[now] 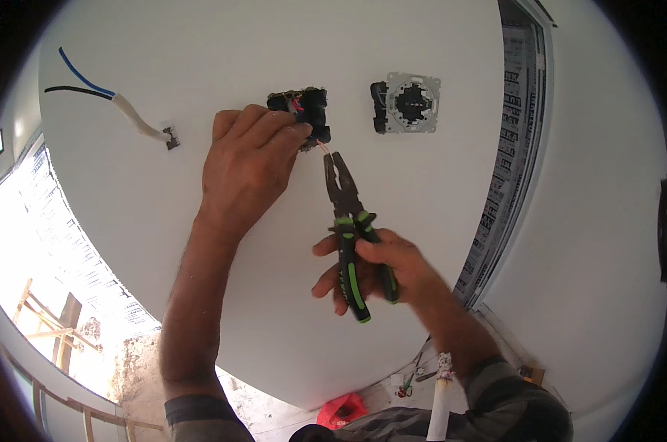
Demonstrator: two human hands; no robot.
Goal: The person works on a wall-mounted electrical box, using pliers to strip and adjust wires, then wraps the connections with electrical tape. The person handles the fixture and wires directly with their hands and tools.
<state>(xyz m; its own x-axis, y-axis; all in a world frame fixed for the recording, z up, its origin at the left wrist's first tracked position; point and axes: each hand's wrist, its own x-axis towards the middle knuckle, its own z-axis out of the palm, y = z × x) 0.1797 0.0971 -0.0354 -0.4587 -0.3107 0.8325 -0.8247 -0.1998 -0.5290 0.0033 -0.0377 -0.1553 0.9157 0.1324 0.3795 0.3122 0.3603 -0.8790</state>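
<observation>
My left hand (256,155) is at a black wall box (316,110) in the white wall, its fingers closed around a wire whose bare copper end (323,148) sticks out below them. Inside the box a bit of red wire shows; the fingers hide much of the rest. My right hand (392,269) holds combination pliers (344,195) with black and green handles. The handles are spread and the jaws, slightly parted, point up at the copper end; I cannot tell whether they touch it.
Right of the box sits a socket insert (414,103) in a metal frame. To the left, a white cable (136,120) with blue and black wires sticks out. A film-wrapped frame (503,147) stands at right. Below are a red bag (342,409) and small tools (406,389).
</observation>
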